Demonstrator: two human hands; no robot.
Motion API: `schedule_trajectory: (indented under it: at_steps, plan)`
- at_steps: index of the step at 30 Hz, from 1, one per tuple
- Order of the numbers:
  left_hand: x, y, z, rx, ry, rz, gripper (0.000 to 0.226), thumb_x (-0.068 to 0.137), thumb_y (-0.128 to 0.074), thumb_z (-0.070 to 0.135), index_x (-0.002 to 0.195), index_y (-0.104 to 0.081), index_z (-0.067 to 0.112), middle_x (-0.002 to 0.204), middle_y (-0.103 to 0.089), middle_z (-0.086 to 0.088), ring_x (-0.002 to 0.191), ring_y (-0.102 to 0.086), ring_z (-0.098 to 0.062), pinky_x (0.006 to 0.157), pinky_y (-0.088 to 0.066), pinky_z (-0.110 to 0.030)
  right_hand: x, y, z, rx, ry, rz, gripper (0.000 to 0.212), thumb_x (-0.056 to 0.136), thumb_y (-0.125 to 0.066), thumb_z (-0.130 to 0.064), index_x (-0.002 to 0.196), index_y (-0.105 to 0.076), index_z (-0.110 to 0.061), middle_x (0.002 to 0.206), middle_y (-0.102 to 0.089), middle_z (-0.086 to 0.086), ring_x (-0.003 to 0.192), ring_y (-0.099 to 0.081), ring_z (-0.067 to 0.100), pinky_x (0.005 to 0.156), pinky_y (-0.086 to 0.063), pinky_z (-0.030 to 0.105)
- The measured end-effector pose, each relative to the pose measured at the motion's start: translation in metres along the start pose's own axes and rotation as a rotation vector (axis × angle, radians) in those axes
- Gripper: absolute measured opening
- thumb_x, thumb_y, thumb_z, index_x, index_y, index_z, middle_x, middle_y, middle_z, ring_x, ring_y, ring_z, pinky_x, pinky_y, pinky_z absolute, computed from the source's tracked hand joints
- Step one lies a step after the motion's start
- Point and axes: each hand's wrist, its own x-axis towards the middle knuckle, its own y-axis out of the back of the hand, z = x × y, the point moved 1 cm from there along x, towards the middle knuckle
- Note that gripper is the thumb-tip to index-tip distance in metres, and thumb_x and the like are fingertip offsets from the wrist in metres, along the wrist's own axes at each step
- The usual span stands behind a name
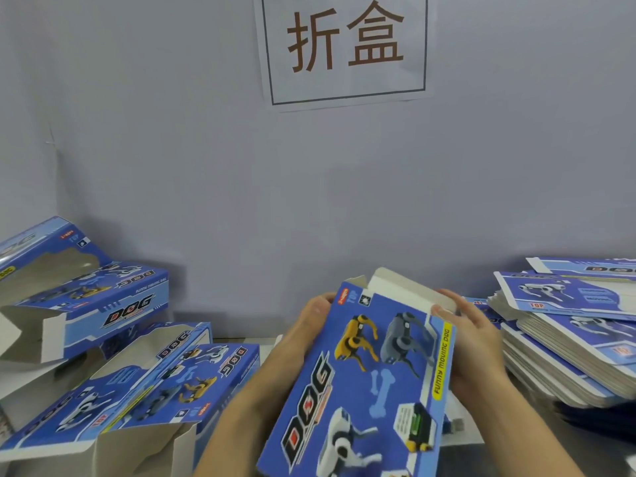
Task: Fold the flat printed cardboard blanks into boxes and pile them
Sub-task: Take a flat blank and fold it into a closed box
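Observation:
A blue printed box (pixel 364 383) with toy dogs and the word DOG stands tilted in front of me, its far end open with white flaps (pixel 406 290) sticking up. My left hand (pixel 309 325) grips the box's far left edge. My right hand (pixel 471 335) holds the far right side, with fingers curled over the white flap. To the right lies a thick stack of flat blanks (pixel 564 342). On the left, folded boxes (pixel 113 346) lie piled in a loose heap with open ends.
A grey wall (pixel 309 187) stands close behind the table, with a white paper sign (pixel 344 49) bearing two large characters. A strip of pale table (pixel 241 339) shows between the heap and my arms.

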Motion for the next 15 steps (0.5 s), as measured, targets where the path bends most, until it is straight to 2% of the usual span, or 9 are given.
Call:
schedule_trajectory:
  at_steps: [1,2,3,5,8,10,12,14,15]
  plan:
    - [0.003,0.001,-0.003,0.065,0.07,0.003,0.084,0.058,-0.091,0.053,0.117,-0.055,0.006,0.062,-0.07,0.004,0.049,-0.064,0.004,0.055,-0.049,-0.012,0.001,0.003,-0.002,0.02,0.009,0.024,0.025,0.095,-0.061,-0.006,0.109,-0.069,-0.025,0.114,-0.07,0.016,0.084,-0.071,0.033,0.079,-0.057,0.049]
    - [0.001,0.005,-0.006,0.06,0.151,-0.032,0.107,0.043,-0.091,0.064,0.129,-0.048,0.015,0.075,-0.076,0.009,0.064,-0.07,0.002,0.061,-0.052,-0.014,0.001,0.005,-0.005,0.042,0.023,0.043,0.025,0.095,-0.063,-0.007,0.108,-0.069,-0.027,0.117,-0.069,0.014,0.082,-0.072,0.03,0.074,-0.059,0.045]
    - [0.001,0.003,-0.008,0.01,0.224,-0.087,0.103,0.05,-0.09,0.06,0.137,-0.044,0.032,0.093,-0.078,0.007,0.078,-0.074,-0.007,0.066,-0.056,-0.019,0.001,0.006,-0.006,0.059,0.038,0.062,0.025,0.094,-0.064,-0.009,0.109,-0.069,-0.029,0.116,-0.069,0.013,0.077,-0.074,0.026,0.068,-0.059,0.041]
    - [-0.007,0.006,-0.012,-0.118,0.23,-0.088,0.071,0.07,-0.085,0.045,0.13,-0.048,0.055,0.114,-0.074,-0.007,0.09,-0.075,-0.025,0.07,-0.06,-0.031,0.002,0.005,-0.007,0.073,0.046,0.074,0.024,0.096,-0.064,-0.016,0.115,-0.066,-0.03,0.108,-0.071,0.009,0.071,-0.074,0.021,0.063,-0.057,0.037]
    - [-0.006,0.004,-0.01,-0.242,0.142,0.133,0.058,0.073,-0.085,0.036,0.121,-0.057,0.051,0.111,-0.073,-0.017,0.083,-0.075,-0.031,0.064,-0.06,-0.035,0.001,-0.007,-0.004,0.024,-0.015,-0.038,0.032,0.1,-0.055,-0.032,0.132,-0.054,-0.028,0.111,-0.07,0.007,0.087,-0.07,0.021,0.077,-0.054,0.042]
    - [-0.002,0.001,-0.011,-0.334,0.084,0.326,0.062,0.073,-0.084,0.031,0.125,-0.053,0.045,0.105,-0.075,-0.019,0.078,-0.075,-0.032,0.059,-0.06,-0.037,-0.005,-0.017,-0.005,-0.04,-0.095,-0.24,0.042,0.096,-0.053,-0.047,0.135,-0.053,-0.031,0.114,-0.069,0.002,0.09,-0.073,0.017,0.08,-0.057,0.045]
    - [-0.001,0.002,-0.013,-0.381,0.02,0.5,0.061,0.068,-0.078,0.034,0.122,-0.052,0.044,0.102,-0.076,-0.018,0.076,-0.075,-0.032,0.058,-0.06,-0.039,-0.014,-0.026,-0.003,-0.164,-0.178,-0.52,0.053,0.087,-0.06,-0.057,0.135,-0.056,-0.034,0.115,-0.072,-0.006,0.091,-0.074,0.012,0.076,-0.06,0.039]
    - [-0.001,0.005,-0.017,-0.392,0.001,0.593,0.058,0.069,-0.076,0.036,0.122,-0.052,0.042,0.1,-0.076,-0.016,0.077,-0.075,-0.033,0.059,-0.062,-0.042,-0.019,-0.031,0.005,-0.265,-0.216,-0.699,0.071,0.079,-0.071,-0.054,0.143,-0.046,-0.036,0.127,-0.068,-0.002,0.109,-0.07,0.023,0.094,-0.055,0.045]
    - [-0.001,0.007,-0.018,-0.405,0.0,0.615,0.056,0.072,-0.075,0.036,0.123,-0.051,0.04,0.1,-0.076,-0.015,0.077,-0.075,-0.033,0.06,-0.062,-0.043,-0.021,-0.033,0.008,-0.277,-0.227,-0.724,0.074,0.077,-0.073,-0.049,0.143,-0.043,-0.037,0.127,-0.068,0.002,0.11,-0.069,0.027,0.095,-0.054,0.045]
